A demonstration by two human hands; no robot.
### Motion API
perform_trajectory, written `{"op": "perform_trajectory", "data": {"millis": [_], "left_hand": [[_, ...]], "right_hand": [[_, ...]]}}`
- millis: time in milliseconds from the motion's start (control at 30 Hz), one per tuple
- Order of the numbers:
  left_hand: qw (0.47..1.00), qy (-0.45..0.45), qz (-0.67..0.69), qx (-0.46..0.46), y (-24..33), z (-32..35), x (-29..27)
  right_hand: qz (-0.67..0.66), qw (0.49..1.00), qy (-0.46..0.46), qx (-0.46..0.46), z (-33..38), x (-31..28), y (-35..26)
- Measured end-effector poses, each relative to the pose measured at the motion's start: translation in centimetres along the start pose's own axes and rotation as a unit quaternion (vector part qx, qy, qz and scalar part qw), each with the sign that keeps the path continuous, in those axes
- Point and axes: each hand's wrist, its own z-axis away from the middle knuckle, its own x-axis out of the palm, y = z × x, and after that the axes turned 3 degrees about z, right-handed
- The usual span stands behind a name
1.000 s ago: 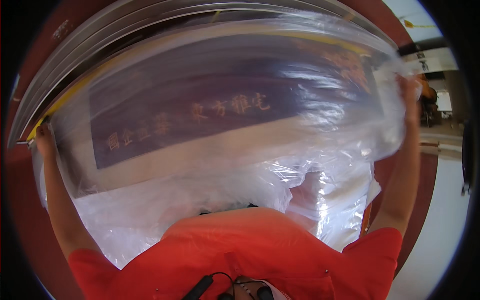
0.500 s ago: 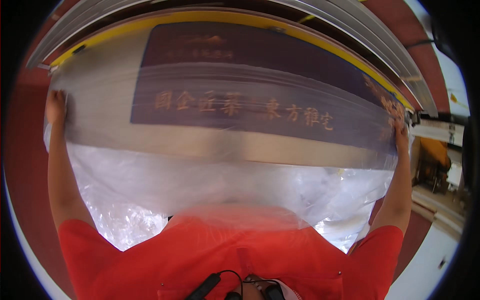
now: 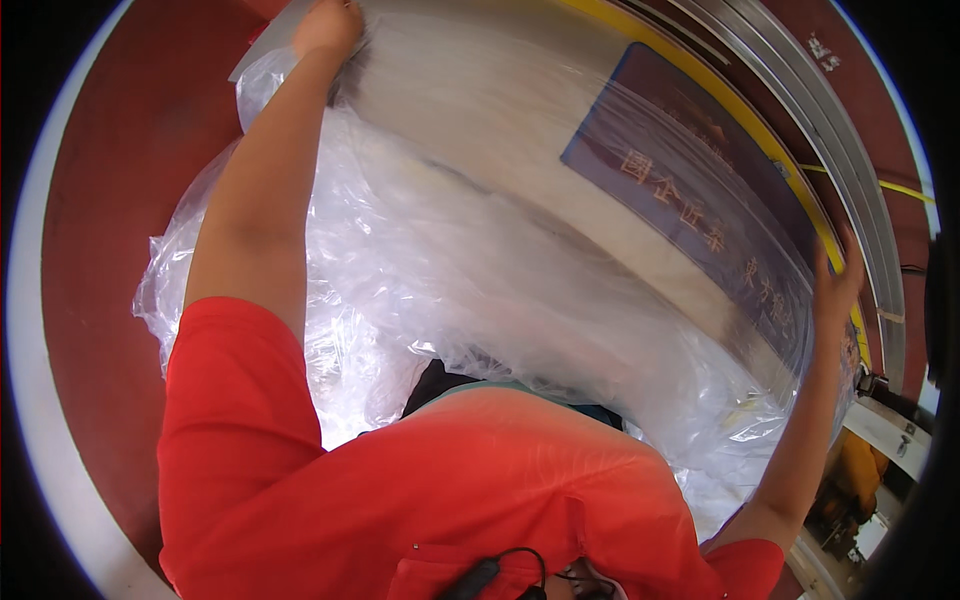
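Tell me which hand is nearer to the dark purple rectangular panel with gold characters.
Right. The right hand is at the right end of the panel; the left hand is well away, beyond its left end.

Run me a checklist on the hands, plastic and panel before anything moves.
1. Left hand at the plastic's far left end: ok; firmness of hold: cannot tell.
2. Right hand by the yellow strip, at the right: ok.
3. Plastic lying smooth: not ok, crumpled on the side nearest the red shirt.
4. Dark panel fully covered: cannot tell, the film is see-through.
5. Plastic clear of the shirt: cannot tell.
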Motion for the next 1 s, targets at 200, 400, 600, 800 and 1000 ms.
{"op": "perform_trajectory", "data": {"millis": [200, 400, 600, 800, 1000], "left_hand": [[0.999, -0.021, -0.003, -0.026, -2.8, 0.4, -0.4], [0.998, -0.046, 0.029, -0.014, 0.4, 0.0, -0.9], [0.995, -0.077, 0.021, -0.057, -2.2, 0.6, -1.9], [0.996, -0.059, 0.014, -0.059, -2.0, -1.2, 0.4], [0.993, -0.082, -0.081, 0.024, -4.8, -3.0, 3.3]], "right_hand": [[-0.612, 0.635, -0.390, -0.267, 0.2, -6.0, -31.8], [-0.489, 0.587, -0.643, -0.053, 1.1, 3.5, -39.8], [-0.802, 0.370, -0.467, -0.038, 1.1, -5.5, -23.1], [-0.642, 0.697, -0.178, 0.266, 11.6, -14.1, -1.5], [-0.142, 0.849, 0.057, 0.506, 24.7, -22.6, 15.8]]}}
